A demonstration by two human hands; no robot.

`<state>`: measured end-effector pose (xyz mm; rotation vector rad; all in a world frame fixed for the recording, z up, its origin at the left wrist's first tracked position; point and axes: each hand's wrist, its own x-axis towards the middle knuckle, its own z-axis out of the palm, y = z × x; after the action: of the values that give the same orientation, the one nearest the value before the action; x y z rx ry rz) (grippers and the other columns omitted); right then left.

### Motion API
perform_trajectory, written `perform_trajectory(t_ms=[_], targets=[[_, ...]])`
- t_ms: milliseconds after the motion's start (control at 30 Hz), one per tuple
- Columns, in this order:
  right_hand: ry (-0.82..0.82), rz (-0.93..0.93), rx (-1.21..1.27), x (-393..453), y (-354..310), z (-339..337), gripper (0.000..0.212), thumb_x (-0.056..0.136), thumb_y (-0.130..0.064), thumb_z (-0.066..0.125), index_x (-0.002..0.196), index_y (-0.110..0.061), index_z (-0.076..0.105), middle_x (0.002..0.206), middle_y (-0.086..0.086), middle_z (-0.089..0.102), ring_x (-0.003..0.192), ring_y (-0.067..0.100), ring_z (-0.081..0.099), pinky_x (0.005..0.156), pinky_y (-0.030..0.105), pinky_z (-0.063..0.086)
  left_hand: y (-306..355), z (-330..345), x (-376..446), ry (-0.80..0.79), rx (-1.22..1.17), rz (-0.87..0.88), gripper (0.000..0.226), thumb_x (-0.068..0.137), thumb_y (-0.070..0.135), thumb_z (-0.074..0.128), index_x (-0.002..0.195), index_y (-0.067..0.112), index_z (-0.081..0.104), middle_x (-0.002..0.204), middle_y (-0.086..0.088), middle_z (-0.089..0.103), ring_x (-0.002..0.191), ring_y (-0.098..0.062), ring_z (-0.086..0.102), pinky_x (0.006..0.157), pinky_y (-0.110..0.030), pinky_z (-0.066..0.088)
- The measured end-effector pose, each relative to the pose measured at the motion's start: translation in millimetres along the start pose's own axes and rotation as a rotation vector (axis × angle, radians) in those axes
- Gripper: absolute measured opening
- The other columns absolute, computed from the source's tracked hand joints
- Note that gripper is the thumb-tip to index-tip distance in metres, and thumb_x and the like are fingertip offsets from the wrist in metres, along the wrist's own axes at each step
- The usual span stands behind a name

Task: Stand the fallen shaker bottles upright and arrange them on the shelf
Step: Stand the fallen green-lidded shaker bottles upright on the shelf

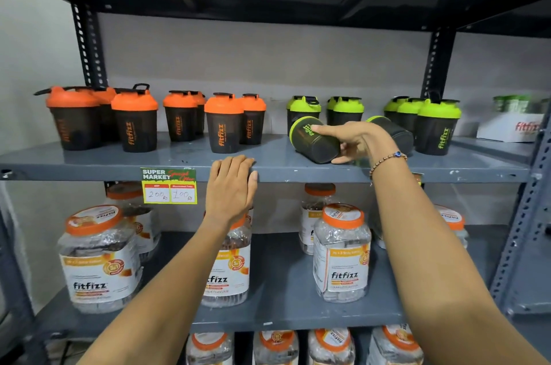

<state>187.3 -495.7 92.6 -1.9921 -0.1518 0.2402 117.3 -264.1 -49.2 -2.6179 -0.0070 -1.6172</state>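
On the grey shelf (167, 159) a black shaker bottle with a green lid (310, 141) is tilted over, lid toward the left. My right hand (353, 141) grips its lower body. A second fallen green-lidded shaker (395, 132) lies just behind my right wrist, partly hidden. Several green-lidded shakers (436, 126) stand upright behind and to the right. Several orange-lidded shakers (135, 121) stand upright on the left half. My left hand (231, 186) rests on the shelf's front edge, fingers curled over the lip and holding no bottle.
A yellow price tag (169, 186) hangs from the shelf edge left of my left hand. Large orange-lidded jars (343, 251) fill the shelf below. A white box (511, 126) sits at the far right. Steel uprights (89, 46) frame the rack.
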Motion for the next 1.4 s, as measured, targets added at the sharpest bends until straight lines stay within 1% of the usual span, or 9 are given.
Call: perform_trajectory(t_ms=[133,300,367,500,633,733,867,1167,1400], targets=[[-0.117,-0.013,0.288,0.9,7.2,-3.5,0.036,0.078,-0.035,0.075,0.1,-0.01,0.06,0.118,0.013,0.061,0.107,0.024,0.061,0.057,0.04,0.062,-0.9,-0.5,0.6,-0.019,-0.012,-0.008,0.041,0.095,0.032,0.033,0.108,0.01,0.064,0.109,-0.007,0.066,0.097,-0.025,0.06,0.093,-0.035,0.031],[-0.258,-0.112,0.715,14.3,19.3,10.2,0.021,0.087,-0.019,0.066,0.102,-0.005,0.062,0.108,0.015,0.066,0.105,0.026,0.062,0.097,0.05,0.051,-1.3,2.4,-0.9,-0.01,-0.036,-0.012,0.04,0.096,0.033,0.033,0.11,0.01,0.063,0.111,-0.007,0.065,0.099,-0.026,0.059,0.095,-0.035,0.031],[-0.261,-0.159,0.674,16.6,18.3,17.6,0.02,0.09,-0.013,0.062,0.107,-0.002,0.06,0.103,0.013,0.066,0.091,0.019,0.067,0.099,0.045,0.05,-3.7,4.1,-2.0,0.005,-0.033,0.009,0.039,0.096,0.032,0.034,0.111,0.009,0.062,0.111,-0.007,0.064,0.099,-0.026,0.058,0.095,-0.036,0.031],[-0.07,-0.249,0.406,33.6,8.9,28.0,0.03,0.084,-0.002,0.069,0.111,-0.001,0.058,0.09,0.006,0.065,0.048,0.0,0.061,0.046,0.013,0.049,-5.3,7.4,-2.0,0.047,-0.007,0.03,0.037,0.095,0.03,0.035,0.111,0.008,0.061,0.11,-0.008,0.063,0.098,-0.025,0.054,0.094,-0.037,0.031],[0.004,-0.236,0.217,61.8,13.5,28.4,0.031,0.073,0.0,0.077,0.102,-0.001,0.066,0.099,0.008,0.071,0.112,0.024,0.064,0.095,0.032,0.051,-2.4,11.4,-2.5,0.087,0.005,0.004,0.035,0.094,0.029,0.037,0.109,0.008,0.061,0.109,-0.009,0.063,0.097,-0.024,0.047,0.094,-0.038,0.032],[0.019,-0.231,0.127,78.1,19.1,26.1,0.056,0.069,-0.004,0.081,0.12,0.003,0.058,0.112,0.014,0.07,0.1,0.026,0.067,0.074,0.026,0.057,-2.2,14.8,-3.5,0.129,0.011,0.001,0.036,0.093,0.029,0.037,0.107,0.007,0.062,0.107,-0.009,0.063,0.097,-0.023,0.046,0.093,-0.038,0.032],[0.044,-0.299,-0.001,110.3,26.3,20.0,0.063,0.063,-0.014,0.084,0.12,-0.003,0.056,0.118,0.015,0.069,0.108,0.03,0.064,0.1,0.045,0.049,-2.7,18.2,-2.0,0.128,0.025,-0.007,0.036,0.093,0.03,0.036,0.108,0.008,0.06,0.109,-0.01,0.063,0.099,-0.023,0.046,0.095,-0.038,0.032],[-0.023,-0.321,-0.077,78.4,26.2,20.8,0.07,0.067,-0.016,0.083,0.125,0.0,0.046,0.12,0.012,0.065,0.112,0.028,0.062,0.102,0.051,0.047,2.6,13.2,-3.3,0.116,0.013,-0.029,0.037,0.093,0.029,0.033,0.106,0.007,0.06,0.107,-0.01,0.062,0.097,-0.026,0.052,0.095,-0.038,0.032],[0.429,-0.384,0.025,47.3,29.1,-8.4,0.039,0.081,-0.004,0.059,0.12,-0.002,0.062,0.118,0.017,0.067,0.11,0.03,0.062,0.09,0.035,0.052,42.5,11.5,6.4,0.135,-0.136,-0.327,0.032,0.094,0.025,0.033,0.101,0.012,0.062,0.107,-0.004,0.061,0.114,-0.025,0.052,0.116,-0.04,0.017]])
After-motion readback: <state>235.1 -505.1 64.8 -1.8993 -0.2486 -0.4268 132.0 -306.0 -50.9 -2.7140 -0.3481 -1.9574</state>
